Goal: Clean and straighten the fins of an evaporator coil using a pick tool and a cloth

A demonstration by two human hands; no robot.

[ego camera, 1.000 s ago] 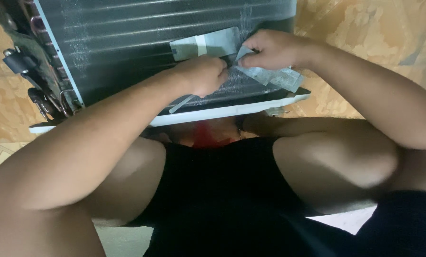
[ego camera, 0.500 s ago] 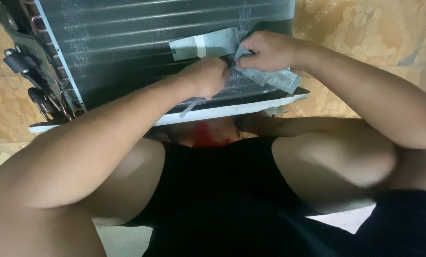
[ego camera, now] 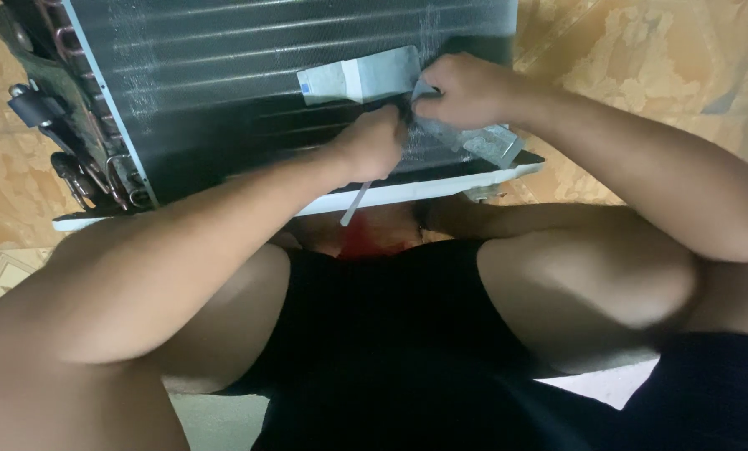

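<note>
- Nearest the camera, a person sits with bare knees drawn up, in black shorts (ego camera: pixel 390 334), behind a dark finned coil unit (ego camera: pixel 248 92) lying on the floor.
- Just in front of the knees runs the coil unit's white bottom edge (ego camera: pixel 424 190); a thin pale stick-like tool (ego camera: pixel 354 206) juts out below it from under the left hand.
- The left hand (ego camera: pixel 372 144) rests on the coil's fins near that white edge, fingers curled tight into a fist around the tool's upper end.
- Touching it on the far side, the right hand (ego camera: pixel 461 88) has its fingers pressed together, pinching a crumpled strip of silver foil tape (ego camera: pixel 482 140) that lies across the coil face.
- Beside the right hand, farther up the coil, sits a grey-white flat patch (ego camera: pixel 361 77) stuck to the fins.
- At the coil's far left end, copper pipe bends and black fittings (ego camera: pixel 73 142) crowd the side plate.
- Around the unit lies a tan patterned tile floor (ego camera: pixel 641 50).
</note>
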